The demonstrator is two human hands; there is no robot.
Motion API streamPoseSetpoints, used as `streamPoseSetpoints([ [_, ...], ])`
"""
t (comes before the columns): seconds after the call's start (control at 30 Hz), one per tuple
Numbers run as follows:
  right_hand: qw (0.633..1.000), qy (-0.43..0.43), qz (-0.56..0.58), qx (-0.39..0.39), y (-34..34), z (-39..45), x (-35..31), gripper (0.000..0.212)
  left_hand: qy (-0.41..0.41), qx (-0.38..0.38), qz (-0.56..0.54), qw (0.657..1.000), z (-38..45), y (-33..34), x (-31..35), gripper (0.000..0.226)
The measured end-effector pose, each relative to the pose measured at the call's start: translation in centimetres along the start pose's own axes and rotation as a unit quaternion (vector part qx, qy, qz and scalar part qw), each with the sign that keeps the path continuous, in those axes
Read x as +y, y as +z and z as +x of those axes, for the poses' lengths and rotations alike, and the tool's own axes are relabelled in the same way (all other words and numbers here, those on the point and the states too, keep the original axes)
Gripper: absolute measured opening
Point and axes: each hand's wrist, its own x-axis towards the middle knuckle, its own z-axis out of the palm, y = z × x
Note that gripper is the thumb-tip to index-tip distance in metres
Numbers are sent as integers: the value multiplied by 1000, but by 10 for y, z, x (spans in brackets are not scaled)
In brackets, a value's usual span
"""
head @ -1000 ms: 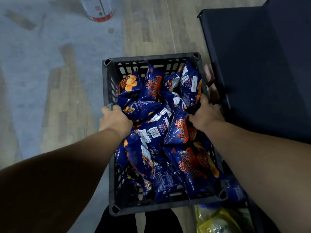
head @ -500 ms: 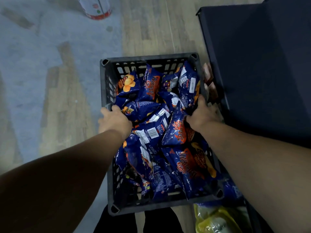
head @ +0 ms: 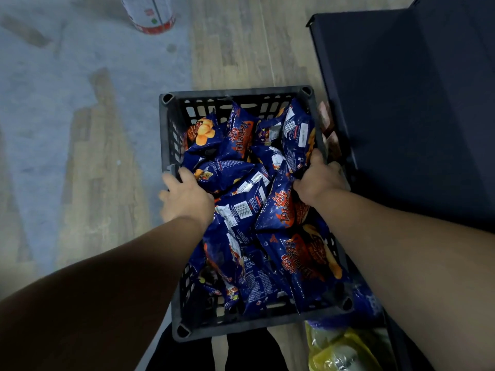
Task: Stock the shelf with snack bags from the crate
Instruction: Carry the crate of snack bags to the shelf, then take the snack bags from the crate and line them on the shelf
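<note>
Fingertips of the left hand (head: pixel 187 196) and right hand (head: pixel 318 180) curl out of sight over the crate (head: pixel 233 93) walls; a red-banded white container (head: pixel 152 14) is cut off by the top edge, a yellow bag (head: pixel 337 349) by the bottom edge; small brown packs (head: pixel 328 129) beside the dark shelf (head: pixel 417 116) are too dim to identify

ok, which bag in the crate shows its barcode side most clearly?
The snack bag at mid-crate, between both hands: its white barcode panel faces up, while neighbours show orange print.
</note>
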Motion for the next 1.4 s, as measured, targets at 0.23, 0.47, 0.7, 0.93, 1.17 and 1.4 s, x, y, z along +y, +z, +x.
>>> streamPoseSetpoints([
  [0.23,999,-18,-26,8,-4,-3,-6,78,66,25,79,994,4,-10,11,51],
  [0.47,998,-40,-18,45,-9,-8,-15,66,103,28,109,988,3,-16,20,44],
  [0.7,993,-79,-34,77,-14,-27,-29,58,135,19,101,986,-4,-28,33,45],
  [0.93,991,-98,-49,72,-28,-48,-32,53,181,9,98,979,-16,-45,43,44],
  [1.17,991,-110,-61,39,-45,-71,-38,49,214,12,71,974,-29,-74,59,38],
  [1.4,990,-118,56,60,-57,-93,-44,40,282,-6,12,959,-44,-108,65,14],
])
